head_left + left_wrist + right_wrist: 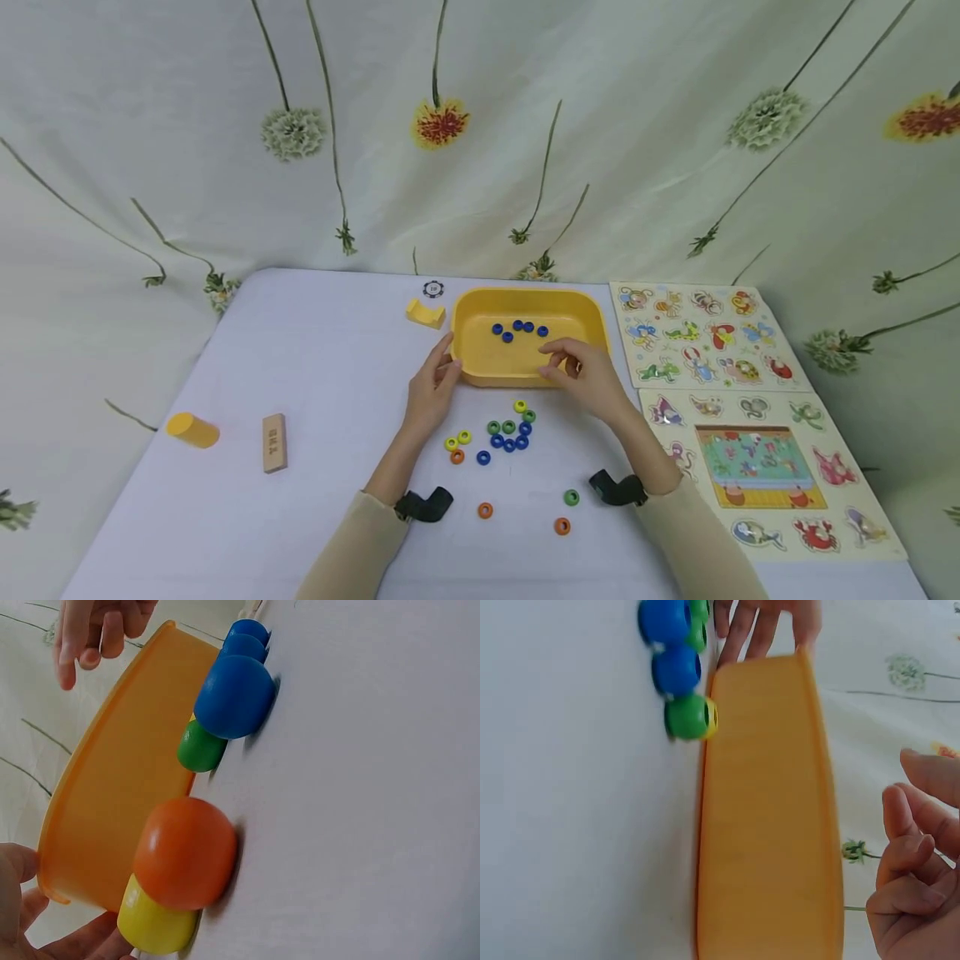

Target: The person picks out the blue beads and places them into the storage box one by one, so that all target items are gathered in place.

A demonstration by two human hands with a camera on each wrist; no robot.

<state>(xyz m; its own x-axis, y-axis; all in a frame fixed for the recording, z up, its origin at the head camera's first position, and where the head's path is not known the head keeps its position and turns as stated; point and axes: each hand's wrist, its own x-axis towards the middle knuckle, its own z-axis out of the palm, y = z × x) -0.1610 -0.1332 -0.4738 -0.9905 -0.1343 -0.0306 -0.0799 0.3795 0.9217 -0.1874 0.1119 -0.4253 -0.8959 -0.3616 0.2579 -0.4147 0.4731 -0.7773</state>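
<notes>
A yellow plastic tray [517,381] stands near the back of the table, with several blue beads [507,337] lying inside. At its left end is my left hand [431,390], its fingers against the outer wall and its thumb by the rim [45,862]. My right hand [588,379] hovers over the tray's front right part. In the right wrist view its thumb and forefinger are apart with nothing between them, and the other fingers bend loosely. Before the tray lie loose beads: blue [483,457], green [572,497], yellow [451,443] and orange [485,510].
Two sticker boards [705,333] with animal pictures lie at the right. On the left are a yellow cylinder [192,430] and a wooden block [274,443]. A yellow curved block [425,314] and a round chip [433,289] sit by the tray's back left corner.
</notes>
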